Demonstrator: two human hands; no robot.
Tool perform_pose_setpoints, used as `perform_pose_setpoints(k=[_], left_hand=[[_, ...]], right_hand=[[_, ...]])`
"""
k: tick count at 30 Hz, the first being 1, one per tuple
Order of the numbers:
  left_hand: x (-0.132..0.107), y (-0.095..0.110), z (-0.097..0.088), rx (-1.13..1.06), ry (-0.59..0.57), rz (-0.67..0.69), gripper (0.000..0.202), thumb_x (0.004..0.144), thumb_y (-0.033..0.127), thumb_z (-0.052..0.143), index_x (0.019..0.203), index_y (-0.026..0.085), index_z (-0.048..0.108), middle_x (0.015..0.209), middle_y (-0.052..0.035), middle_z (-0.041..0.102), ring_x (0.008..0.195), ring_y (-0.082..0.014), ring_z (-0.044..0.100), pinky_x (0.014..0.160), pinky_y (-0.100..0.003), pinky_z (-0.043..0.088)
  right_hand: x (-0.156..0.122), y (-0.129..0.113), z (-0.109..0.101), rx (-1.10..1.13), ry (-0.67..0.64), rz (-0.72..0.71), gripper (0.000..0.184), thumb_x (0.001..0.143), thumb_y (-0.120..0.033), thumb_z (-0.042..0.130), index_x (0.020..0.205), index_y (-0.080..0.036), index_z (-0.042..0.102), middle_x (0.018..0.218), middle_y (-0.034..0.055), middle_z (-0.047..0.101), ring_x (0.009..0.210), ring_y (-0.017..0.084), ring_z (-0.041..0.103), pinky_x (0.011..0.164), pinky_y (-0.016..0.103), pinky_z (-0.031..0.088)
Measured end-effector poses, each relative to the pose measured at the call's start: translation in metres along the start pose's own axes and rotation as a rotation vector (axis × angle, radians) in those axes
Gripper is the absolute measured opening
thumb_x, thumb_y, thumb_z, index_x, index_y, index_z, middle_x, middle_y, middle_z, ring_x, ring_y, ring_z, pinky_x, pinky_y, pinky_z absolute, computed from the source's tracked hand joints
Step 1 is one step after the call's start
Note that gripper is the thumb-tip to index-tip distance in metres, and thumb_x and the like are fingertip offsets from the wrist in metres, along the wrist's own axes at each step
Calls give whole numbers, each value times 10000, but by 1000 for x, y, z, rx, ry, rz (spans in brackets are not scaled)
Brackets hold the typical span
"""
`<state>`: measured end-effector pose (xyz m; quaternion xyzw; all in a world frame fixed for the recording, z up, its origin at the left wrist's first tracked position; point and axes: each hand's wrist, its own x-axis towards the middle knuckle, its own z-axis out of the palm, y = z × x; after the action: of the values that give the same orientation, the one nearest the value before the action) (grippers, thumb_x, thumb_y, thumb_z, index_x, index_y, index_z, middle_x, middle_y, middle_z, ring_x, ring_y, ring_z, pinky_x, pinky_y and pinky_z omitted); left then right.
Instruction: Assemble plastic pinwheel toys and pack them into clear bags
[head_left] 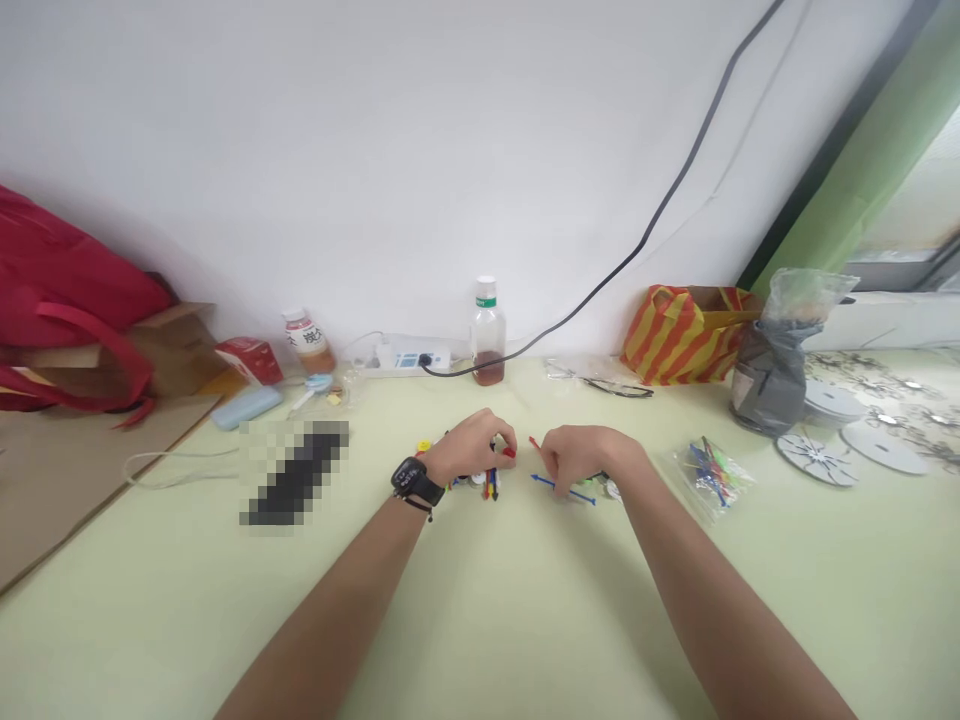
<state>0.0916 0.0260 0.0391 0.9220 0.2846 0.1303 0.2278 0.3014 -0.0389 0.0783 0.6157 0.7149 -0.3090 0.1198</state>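
Our left fingers clamp the red piece; our right fingers overlie the blue arrow; we cannot tell their closure.

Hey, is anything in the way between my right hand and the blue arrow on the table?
Nothing visible. Your right hand is down at the blue arrow, covering part of its shaft.

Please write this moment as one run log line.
left hand: at red piece; right hand: at blue arrow; grips: unclear; behind: bottle; right: bagged parts

Table bears bottle, seemingly arrows.
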Motion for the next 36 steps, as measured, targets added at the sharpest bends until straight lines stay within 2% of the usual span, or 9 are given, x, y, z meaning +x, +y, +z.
perform_pose_setpoints(k=[2, 6, 10, 14, 19, 24, 28, 33, 36], left_hand=[[-1, -1, -3, 5, 18, -13, 156, 753, 325, 782, 877, 230, 783, 893, -41, 745, 982, -259, 636, 817, -312, 481], [-1, 4, -14, -68, 139, 1, 206, 874, 349, 680, 1022, 229, 758, 1040, -41, 756, 949, -224, 654, 834, -322, 501], [2, 21, -24, -198, 265, 51, 259, 980, 390, 553, 1041, 204, 724, 1012, -43, 758, 847, -178, 670, 771, -307, 527], [2, 34, -25, -376, 248, 104, 293, 931, 420, 656, 1125, 203, 684, 1106, -58, 739, 921, -180, 713, 870, -319, 574], [5, 38, -17, -470, 308, 159, 242, 914, 331, 684, 1112, 191, 671, 1104, -70, 732, 951, -181, 730, 918, -329, 595], [8, 40, -13, -433, 364, 193, 110, 890, 259, 677, 950, 168, 661, 918, -48, 728, 848, -160, 716, 857, -310, 601], [7, 40, -10, -382, 345, 143, 120, 882, 224, 635, 988, 179, 670, 902, -37, 729, 793, -151, 699, 788, -287, 591], [6, 32, 6, -218, 197, 59, 71, 821, 247, 700, 788, 186, 687, 826, -23, 735, 757, -174, 687, 709, -281, 542], [6, 28, 17, -147, 88, 41, 120, 801, 242, 722, 915, 220, 747, 909, -23, 753, 803, -192, 690, 715, -290, 524]], right_hand=[[-2, -5, -1, -49, -62, -6, 197, 605, -229, 794, 769, -207, 687, 875, 17, 728, 769, 211, 668, 575, 269, 413], [-5, 3, -6, 32, 20, -104, 141, 688, -226, 750, 807, -203, 677, 876, 21, 731, 762, 194, 662, 599, 264, 428], [-12, 15, -15, 365, 160, -239, 93, 831, -262, 656, 844, -197, 591, 810, 31, 720, 719, 172, 649, 631, 260, 472], [-12, 13, -18, 747, 351, -369, 121, 900, -291, 615, 880, -197, 542, 790, 38, 706, 738, 160, 662, 732, 276, 526], [-5, 6, -15, 901, 453, -394, 47, 859, -195, 585, 905, -189, 579, 784, 30, 694, 753, 154, 661, 756, 279, 528], [1, 3, -10, 805, 472, -466, 46, 840, -210, 554, 885, -200, 557, 748, -24, 598, 698, 133, 576, 657, 248, 468], [12, 9, -7, 561, 612, -321, 85, 883, -208, 489, 909, -200, 570, 868, 6, 621, 777, 152, 572, 657, 246, 433], [29, 25, 4, 304, 469, -98, 240, 855, -137, 545, 1081, -177, 615, 755, 23, 678, 713, 174, 619, 604, 246, 409], [37, 32, 10, 267, 437, -75, 243, 830, -141, 608, 1067, -171, 651, 800, 41, 704, 705, 172, 631, 607, 245, 414]])
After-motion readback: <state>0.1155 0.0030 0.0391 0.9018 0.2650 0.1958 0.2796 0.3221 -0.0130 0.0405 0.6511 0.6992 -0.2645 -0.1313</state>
